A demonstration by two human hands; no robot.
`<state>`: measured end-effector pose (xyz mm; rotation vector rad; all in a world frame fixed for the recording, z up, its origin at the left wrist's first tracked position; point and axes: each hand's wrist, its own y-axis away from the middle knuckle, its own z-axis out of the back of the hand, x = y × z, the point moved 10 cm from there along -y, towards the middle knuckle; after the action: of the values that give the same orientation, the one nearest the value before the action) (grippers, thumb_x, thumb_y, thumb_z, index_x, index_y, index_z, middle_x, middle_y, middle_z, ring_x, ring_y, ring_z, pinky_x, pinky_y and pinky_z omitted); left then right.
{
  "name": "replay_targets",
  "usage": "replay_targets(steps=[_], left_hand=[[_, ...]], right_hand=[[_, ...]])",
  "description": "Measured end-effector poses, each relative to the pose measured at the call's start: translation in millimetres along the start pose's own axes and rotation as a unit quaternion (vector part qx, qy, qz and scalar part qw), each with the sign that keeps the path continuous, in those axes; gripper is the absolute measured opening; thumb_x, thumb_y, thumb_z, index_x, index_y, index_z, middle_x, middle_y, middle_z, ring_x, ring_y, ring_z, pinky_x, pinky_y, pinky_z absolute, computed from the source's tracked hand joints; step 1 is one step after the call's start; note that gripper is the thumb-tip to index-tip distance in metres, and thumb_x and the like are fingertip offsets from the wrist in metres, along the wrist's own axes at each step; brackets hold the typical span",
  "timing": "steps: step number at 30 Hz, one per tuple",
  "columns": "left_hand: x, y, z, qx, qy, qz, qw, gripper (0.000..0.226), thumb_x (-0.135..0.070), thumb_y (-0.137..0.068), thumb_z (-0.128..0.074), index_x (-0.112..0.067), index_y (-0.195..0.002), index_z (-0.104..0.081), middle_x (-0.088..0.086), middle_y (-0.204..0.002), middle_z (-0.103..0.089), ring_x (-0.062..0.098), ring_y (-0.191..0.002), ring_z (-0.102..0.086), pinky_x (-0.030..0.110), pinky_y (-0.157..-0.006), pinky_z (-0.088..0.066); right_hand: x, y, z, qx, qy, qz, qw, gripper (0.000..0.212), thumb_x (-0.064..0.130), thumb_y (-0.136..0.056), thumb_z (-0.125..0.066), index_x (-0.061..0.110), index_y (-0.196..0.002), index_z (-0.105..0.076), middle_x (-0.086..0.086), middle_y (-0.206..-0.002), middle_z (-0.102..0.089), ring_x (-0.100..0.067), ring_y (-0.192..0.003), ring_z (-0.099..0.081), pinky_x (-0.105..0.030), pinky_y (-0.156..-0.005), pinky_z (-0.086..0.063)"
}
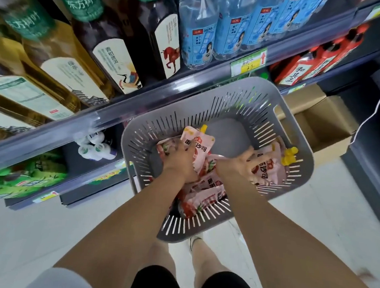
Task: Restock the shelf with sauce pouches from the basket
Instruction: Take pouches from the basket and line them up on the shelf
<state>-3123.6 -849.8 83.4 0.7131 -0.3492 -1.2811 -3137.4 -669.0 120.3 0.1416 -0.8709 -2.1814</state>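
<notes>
Sauce pouches (203,198) lie heaped inside the grey slotted basket (232,86). They are pink and white with red print, and several have yellow screw spouts. Every pouch I can see is in the basket.

My view has both hands down in that heap. The left hand (179,158) is at the basket's left side, fingers curled round a pouch. Its thumb lies over another pouch whose spout points to the far wall. The right hand (243,165) is at the basket's right side, fingers spread across a pouch and hooked over its near edge, holding it. Two yellow spouts stick out just beyond those fingers, against the right wall.

I cannot tell what carries the basket; legs and one shoe (195,242) show beneath its near wall, over a pale floor (45,235).

Behind the basket runs the shelf (120,110) with a clear front rail and a green price tag (248,62). Above the basket's far left stand dark tea bottles (115,39), and straight behind it blue-labelled water bottles (198,33). Red packs (318,60) sit to the far right. A brown cardboard box (326,121) lies just right of the basket, and green packs (20,178) well to its left.
</notes>
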Motion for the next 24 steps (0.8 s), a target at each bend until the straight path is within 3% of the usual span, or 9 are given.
replay_targets(steps=[3, 6, 10, 12, 15, 19, 24], left_hand=[[-2.4, 1.2, 0.9, 0.003, 0.022, -0.001, 1.000, 0.110, -0.042, -0.072, -0.075, -0.030, -0.153, -0.001, 0.015, -0.157, -0.008, 0.043, -0.138, -0.023, 0.055, -0.105, -0.032], [-5.8, 5.1, 3.8, 0.006, 0.024, -0.001, 1.000, 0.109, -0.045, -0.074, -0.074, -0.029, -0.153, 0.000, 0.018, -0.156, -0.005, 0.044, -0.138, -0.019, 0.054, -0.105, -0.031], [-6.8, 6.0, 7.5, 0.003, 0.024, -0.007, 1.000, 0.106, -0.047, -0.077, -0.071, -0.027, -0.153, 0.000, 0.018, -0.156, -0.005, 0.043, -0.140, -0.017, 0.054, -0.107, -0.029], [-6.1, 5.3, 7.6, 0.005, 0.024, -0.006, 1.000, 0.107, -0.048, -0.075, -0.072, -0.027, -0.153, -0.001, 0.017, -0.156, -0.006, 0.041, -0.140, -0.017, 0.054, -0.108, -0.029], [-6.3, 4.7, 4.2, 0.016, 0.026, -0.008, 1.000, 0.114, -0.050, -0.071, -0.075, -0.028, -0.153, 0.000, 0.016, -0.156, -0.005, 0.042, -0.140, -0.016, 0.052, -0.107, -0.031], [-3.9, 1.3, 0.3, 0.016, 0.031, -0.004, 0.999, 0.115, -0.044, -0.070, -0.077, -0.028, -0.153, 0.001, 0.013, -0.157, -0.004, 0.042, -0.141, -0.012, 0.049, -0.106, -0.034], [-3.8, -0.1, -1.2, 0.013, 0.036, -0.001, 0.999, 0.115, -0.044, -0.070, -0.077, -0.029, -0.152, 0.000, 0.012, -0.157, -0.005, 0.042, -0.141, -0.012, 0.049, -0.105, -0.035]], right_hand=[[13.8, 2.2, -8.4, -0.042, 0.011, 0.021, 0.999, 0.087, 0.049, -0.075, -0.072, 0.028, -0.144, -0.025, -0.001, -0.159, 0.020, -0.063, -0.135, 0.010, -0.061, -0.111, -0.022], [34.4, 5.7, -15.4, -0.067, 0.068, 0.115, 0.989, 0.053, 0.029, -0.082, -0.059, 0.023, -0.133, -0.045, -0.002, -0.160, -0.003, -0.053, -0.140, 0.004, -0.058, -0.112, -0.019], [63.6, 13.3, -27.9, -0.051, 0.132, 0.257, 0.956, 0.045, 0.020, -0.084, -0.052, 0.015, -0.128, -0.053, -0.001, -0.151, -0.033, -0.032, -0.146, -0.008, -0.054, -0.114, -0.007], [69.2, 12.0, -32.3, -0.027, 0.110, 0.292, 0.950, 0.045, 0.018, -0.086, -0.053, 0.011, -0.131, -0.051, -0.006, -0.145, -0.041, -0.030, -0.142, -0.023, -0.047, -0.114, -0.016], [70.5, 6.2, -25.8, -0.025, 0.040, 0.306, 0.951, 0.046, 0.012, -0.086, -0.056, 0.008, -0.131, -0.048, -0.013, -0.134, -0.046, -0.035, -0.120, -0.048, -0.044, -0.100, -0.040], [62.4, -23.4, -17.2, -0.029, 0.077, 0.255, 0.964, 0.059, 0.022, -0.085, -0.065, 0.003, -0.134, -0.038, -0.016, -0.134, -0.044, -0.034, -0.123, -0.044, -0.045, -0.097, -0.042], [70.8, -39.7, -35.0, 0.007, 0.156, 0.220, 0.963, 0.059, 0.022, -0.088, -0.060, -0.002, -0.135, -0.033, -0.023, -0.132, -0.049, -0.038, -0.123, -0.048, -0.044, -0.097, -0.044]])
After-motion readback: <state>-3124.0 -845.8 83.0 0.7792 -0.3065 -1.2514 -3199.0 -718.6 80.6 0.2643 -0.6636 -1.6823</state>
